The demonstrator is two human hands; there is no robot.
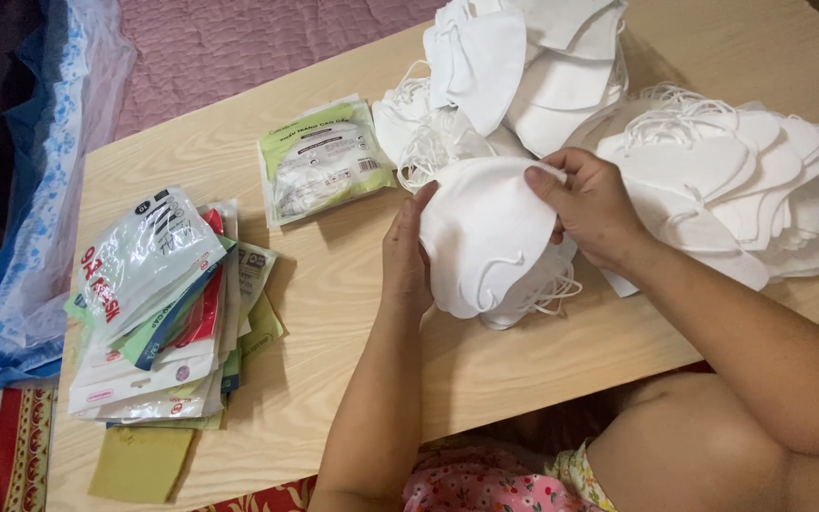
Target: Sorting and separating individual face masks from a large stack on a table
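Several folded white fabric face masks (481, 237), stacked flat with their elastic loops trailing below, sit between both hands just above the near edge of the pale wooden table (334, 294). The left hand (405, 256) presses its fingers against the stack's left edge, while the right hand (591, 209) curls over the top right corner, thumb and fingers pinching the masks together. Just behind and to the right lie two loose heaps of white masks (713, 180), unpacked and well outnumbering the held bundle. Further left, one sealed green-and-clear mask packet (324, 161) lies alone on the table. Beyond it, near the left edge, a pile of flat printed plastic pouches (158, 303) waits, apparently unfilled. Judging by this, one packet looks finished, a bundle is being gathered, and most masks and pouches remain. A blue-and-white plastic bag (40, 190) hangs off the table's left side.
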